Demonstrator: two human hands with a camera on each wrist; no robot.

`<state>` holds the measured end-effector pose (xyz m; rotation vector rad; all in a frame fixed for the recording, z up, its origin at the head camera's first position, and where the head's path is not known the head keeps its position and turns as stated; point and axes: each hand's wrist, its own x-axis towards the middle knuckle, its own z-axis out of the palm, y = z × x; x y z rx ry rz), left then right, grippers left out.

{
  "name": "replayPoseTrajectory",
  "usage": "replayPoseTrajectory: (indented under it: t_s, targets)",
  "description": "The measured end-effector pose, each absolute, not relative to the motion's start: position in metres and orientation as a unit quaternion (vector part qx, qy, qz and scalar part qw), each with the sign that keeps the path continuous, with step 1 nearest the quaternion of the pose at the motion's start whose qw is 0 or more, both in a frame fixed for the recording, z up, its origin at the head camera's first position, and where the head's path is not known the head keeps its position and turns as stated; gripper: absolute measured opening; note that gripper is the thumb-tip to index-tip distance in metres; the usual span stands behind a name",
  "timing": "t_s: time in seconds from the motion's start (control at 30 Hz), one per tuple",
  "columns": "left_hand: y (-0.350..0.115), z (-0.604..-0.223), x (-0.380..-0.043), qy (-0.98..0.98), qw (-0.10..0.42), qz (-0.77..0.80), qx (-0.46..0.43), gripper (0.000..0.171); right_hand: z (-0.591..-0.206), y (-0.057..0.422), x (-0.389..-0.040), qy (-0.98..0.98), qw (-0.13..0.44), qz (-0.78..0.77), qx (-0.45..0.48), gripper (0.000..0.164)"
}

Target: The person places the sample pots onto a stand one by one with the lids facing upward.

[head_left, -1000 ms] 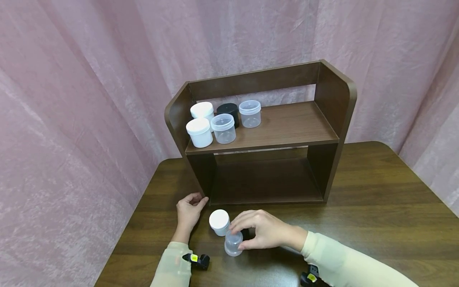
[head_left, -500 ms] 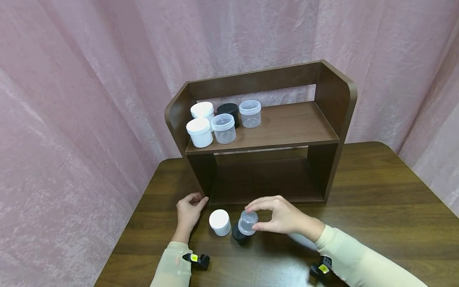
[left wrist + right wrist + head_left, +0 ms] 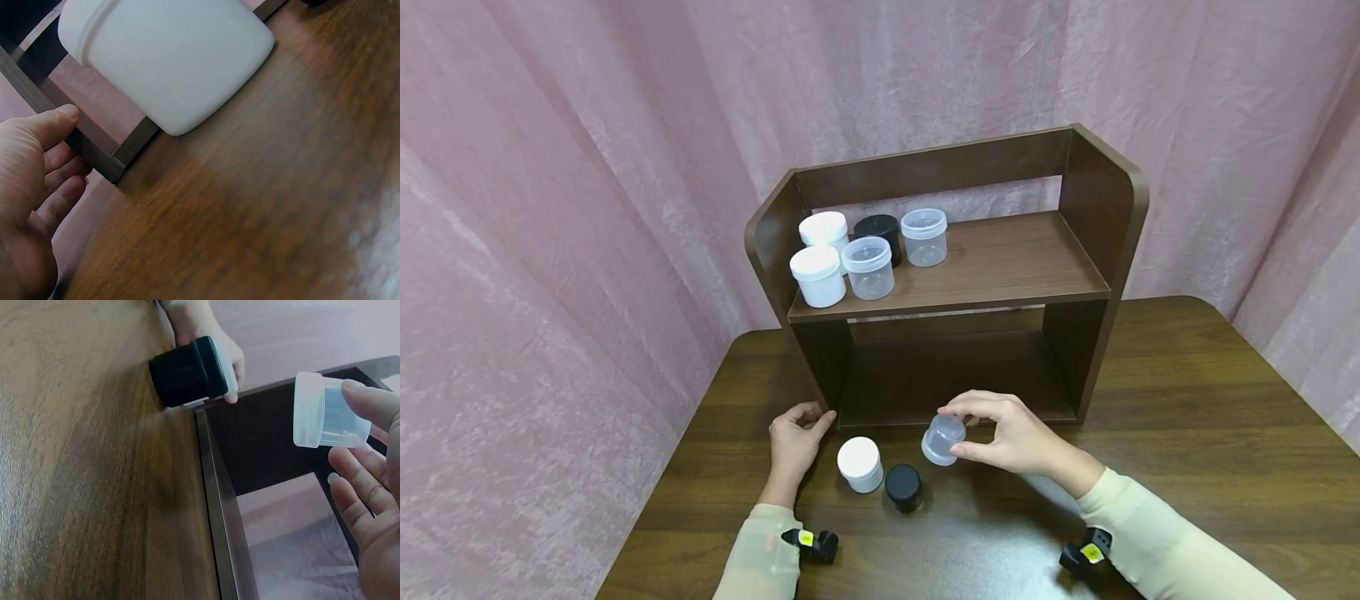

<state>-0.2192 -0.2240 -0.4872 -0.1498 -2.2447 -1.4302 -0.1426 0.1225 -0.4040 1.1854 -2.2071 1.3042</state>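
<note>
My right hand (image 3: 1011, 437) pinches a small clear plastic jar (image 3: 945, 437) between thumb and fingers, in front of the shelf's lower opening. The jar is tipped over, its lid end facing down and its base up; the right wrist view shows the ribbed lid of the clear jar (image 3: 309, 409) pointing toward the table. At the shelf's front left corner, my left hand (image 3: 795, 446) grips the foot of the side panel, thumb in front and fingers on the outer side. A white jar (image 3: 860, 464) and a black jar (image 3: 903, 487) stand on the table between my hands.
The brown two-tier shelf (image 3: 1000, 267) stands on the wooden table (image 3: 1187, 400). On its upper board, at the left, are two white jars (image 3: 818, 277), a black jar (image 3: 877, 229) and two clear jars (image 3: 924, 237). A pink curtain (image 3: 625, 208) hangs behind.
My right hand has carried the clear jar rightward and toward the shelf, leaving the black jar on the table in full view. My left hand has stayed at the shelf corner.
</note>
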Motion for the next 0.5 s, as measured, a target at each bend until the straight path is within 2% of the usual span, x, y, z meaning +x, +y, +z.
replayPoseTrajectory:
  t_s: [0.23,0.5]
  targets:
    - [-0.225,-0.487,-0.22,-0.814,0.228,-0.531,-0.052,0.016,-0.384,0.12,-0.13,-0.775,0.155,0.451,0.415,0.045]
    - [-0.225,-0.488,-0.22,-0.815,0.219,-0.534,-0.049,0.016,-0.416,0.123,-0.149,-0.785,0.154,0.444,0.404,0.045]
